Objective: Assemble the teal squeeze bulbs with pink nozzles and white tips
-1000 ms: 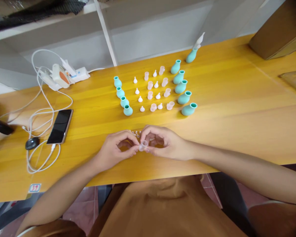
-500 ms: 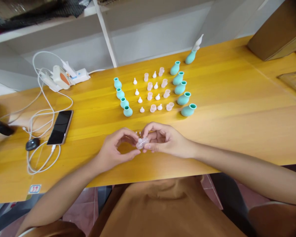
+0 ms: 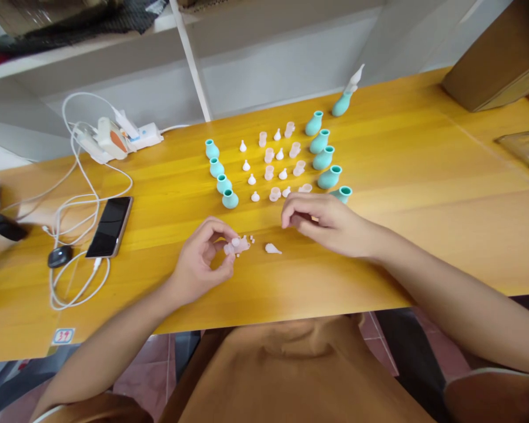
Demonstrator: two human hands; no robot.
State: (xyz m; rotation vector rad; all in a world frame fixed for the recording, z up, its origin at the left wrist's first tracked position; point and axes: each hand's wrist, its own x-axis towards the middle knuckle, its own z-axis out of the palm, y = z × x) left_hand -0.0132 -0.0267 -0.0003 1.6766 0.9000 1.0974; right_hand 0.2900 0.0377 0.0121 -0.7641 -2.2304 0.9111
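My left hand (image 3: 207,252) pinches a translucent pale-pink plastic connector (image 3: 241,244) between thumb and fingers, low over the table. Several tiny clear pieces (image 3: 253,239) appear beside it. To the right lies a whitish pear-shaped tip (image 3: 272,249), touched by neither hand. My right hand (image 3: 320,220) hovers beyond that tip, its fingers loosely curled and no object visible in them. It partly covers the nearest teal bulb (image 3: 345,194) of the right row and a pale cup-shaped connector (image 3: 305,188). Small white cone-shaped parts (image 3: 255,197) stand in columns among more connectors (image 3: 275,194).
Another row of teal bulbs (image 3: 230,199) stands on the left. One bulb (image 3: 341,104) at the back right carries a connector and white tip. A phone (image 3: 109,227) with white cables and a power strip (image 3: 143,136) lie left. A cardboard box (image 3: 494,64) stands back right.
My right hand has let go of the connector and moved right and away from me. My left hand keeps the connector, now slightly further left. The pear-shaped tip has come into view.
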